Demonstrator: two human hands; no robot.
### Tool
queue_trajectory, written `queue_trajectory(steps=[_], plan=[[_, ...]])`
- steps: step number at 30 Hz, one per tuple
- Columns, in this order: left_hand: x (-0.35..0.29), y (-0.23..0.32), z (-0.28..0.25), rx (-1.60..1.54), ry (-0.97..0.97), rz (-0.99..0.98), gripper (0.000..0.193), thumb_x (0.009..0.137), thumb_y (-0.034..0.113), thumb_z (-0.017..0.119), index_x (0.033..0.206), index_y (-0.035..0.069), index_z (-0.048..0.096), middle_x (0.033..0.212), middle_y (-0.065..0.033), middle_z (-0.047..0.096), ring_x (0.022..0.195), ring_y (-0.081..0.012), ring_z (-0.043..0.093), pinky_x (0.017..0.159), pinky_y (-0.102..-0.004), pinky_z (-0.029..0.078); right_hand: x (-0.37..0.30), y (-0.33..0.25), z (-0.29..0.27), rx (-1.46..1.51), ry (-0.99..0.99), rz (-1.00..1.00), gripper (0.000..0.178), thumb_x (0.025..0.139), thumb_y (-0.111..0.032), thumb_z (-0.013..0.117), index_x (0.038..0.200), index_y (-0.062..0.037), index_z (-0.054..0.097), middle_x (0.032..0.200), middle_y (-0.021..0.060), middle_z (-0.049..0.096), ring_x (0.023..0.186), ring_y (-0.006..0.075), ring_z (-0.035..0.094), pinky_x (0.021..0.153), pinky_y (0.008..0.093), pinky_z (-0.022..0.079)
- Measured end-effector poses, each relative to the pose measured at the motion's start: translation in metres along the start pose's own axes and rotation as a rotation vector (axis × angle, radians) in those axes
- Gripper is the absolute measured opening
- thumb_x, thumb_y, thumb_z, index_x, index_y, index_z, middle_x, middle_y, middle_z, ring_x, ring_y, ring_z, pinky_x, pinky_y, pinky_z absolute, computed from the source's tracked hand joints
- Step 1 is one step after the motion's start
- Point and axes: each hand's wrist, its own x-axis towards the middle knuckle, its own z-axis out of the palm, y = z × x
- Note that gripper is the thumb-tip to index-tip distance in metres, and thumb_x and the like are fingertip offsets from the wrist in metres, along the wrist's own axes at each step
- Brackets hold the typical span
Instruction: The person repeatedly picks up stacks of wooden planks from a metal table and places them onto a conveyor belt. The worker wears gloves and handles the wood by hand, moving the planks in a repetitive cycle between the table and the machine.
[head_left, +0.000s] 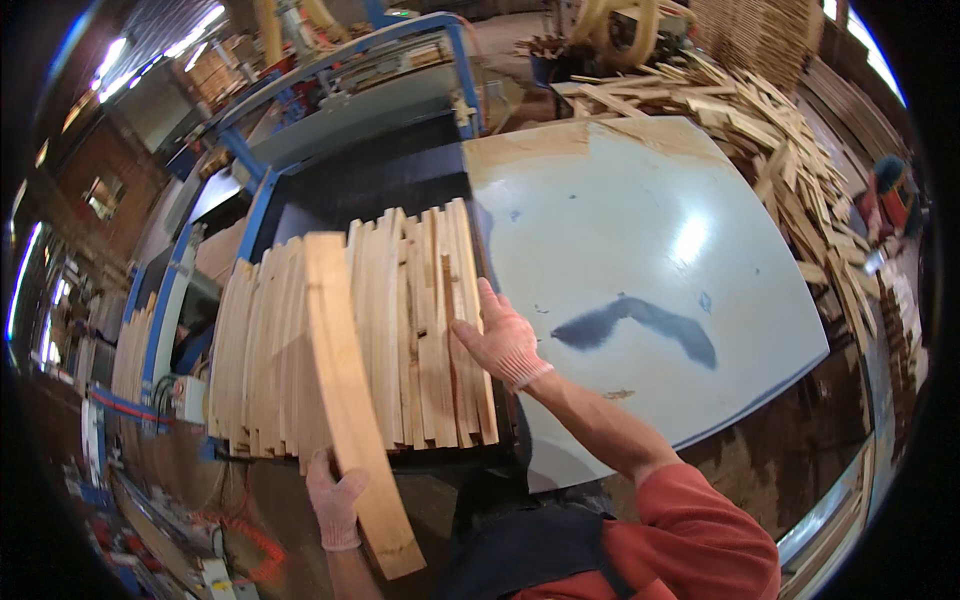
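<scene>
A long pale wooden board [345, 370] lies slantwise over a row of wooden strips [272, 350], its near end jutting past them toward me. My left hand [335, 500], in a whitish knit glove, grips the board's left edge close to that near end; part of its fingers is hidden. The strips stand packed side by side on a dark machine bed [400, 160]. At the row's right side is my right hand [500, 343], also gloved, with fingers apart and touching the outermost strips.
A pale, stained sheet-topped table [640, 230] adjoins on the right. Beyond it lies a big heap of loose wood pieces [790, 160]. A blue machine frame [462, 70] stands at the back. Another person [885, 205] is at the far right. More strips [133, 345] sit at left.
</scene>
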Motion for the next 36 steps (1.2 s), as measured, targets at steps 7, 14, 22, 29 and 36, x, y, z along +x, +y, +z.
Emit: queue_trajectory(steps=[7, 14, 22, 29, 36], plan=[[0.029, 0.061, 0.098, 0.628, -0.037, 0.395, 0.067, 0.075, 0.018, 0.087, 0.137, 0.005, 0.064, 0.123, -0.0183, 0.071, 0.115, -0.0362, 0.07, 0.104, -0.0452, 0.055, -0.075, -0.069, 0.002, 1.067, -0.291, -0.15, 0.093, 0.099, -0.022, 0.078, 0.169, 0.0012, 0.021, 0.141, 0.0203, 0.062, 0.124, 0.0285, 0.064, 0.102, 0.0397, 0.058], [0.048, 0.091, 0.127, 0.52, -0.403, 0.547, 0.087, 0.081, 0.046, 0.083, 0.152, 0.006, 0.052, 0.147, -0.02, 0.055, 0.139, -0.0422, 0.053, 0.118, -0.0516, 0.045, -0.038, -0.037, -0.032, 1.422, -0.238, 0.007, 0.046, 0.092, -0.007, 0.071, 0.135, 0.0003, 0.056, 0.109, 0.0107, 0.068, 0.097, 0.0222, 0.07, 0.086, 0.0368, 0.063], [0.133, 0.008, -0.007, 0.158, -0.198, 0.602, 0.081, 0.09, 0.036, 0.083, 0.156, 0.0, 0.051, 0.155, -0.025, 0.055, 0.144, -0.0379, 0.054, 0.122, -0.0485, 0.043, -0.037, 0.008, -0.018, 1.513, -0.131, 0.181, 0.053, 0.096, -0.04, 0.077, 0.132, -0.0022, 0.068, 0.115, 0.0113, 0.075, 0.1, 0.0261, 0.073, 0.091, 0.0425, 0.063], [0.252, -0.112, -0.362, 1.154, 0.587, -0.121, 0.115, 0.089, 0.056, 0.076, 0.172, 0.0, 0.019, 0.18, -0.0235, 0.02, 0.167, -0.0414, 0.016, 0.136, -0.0495, 0.012, -0.057, 0.07, -0.025, 1.129, 0.089, 0.285, 0.057, 0.094, -0.049, 0.077, 0.128, -0.004, 0.069, 0.108, 0.0096, 0.073, 0.096, 0.0241, 0.072, 0.086, 0.0385, 0.062], [0.283, -0.142, -0.46, 1.432, 0.559, -0.106, 0.078, 0.089, 0.05, 0.074, 0.148, 0.002, 0.058, 0.151, -0.0271, 0.059, 0.143, -0.0427, 0.052, 0.122, -0.0563, 0.04, -0.094, 0.083, -0.002, 1.164, 0.194, 0.435, 0.051, 0.097, -0.036, 0.069, 0.136, -0.0036, 0.068, 0.122, 0.0099, 0.071, 0.11, 0.0245, 0.067, 0.101, 0.0424, 0.056]])
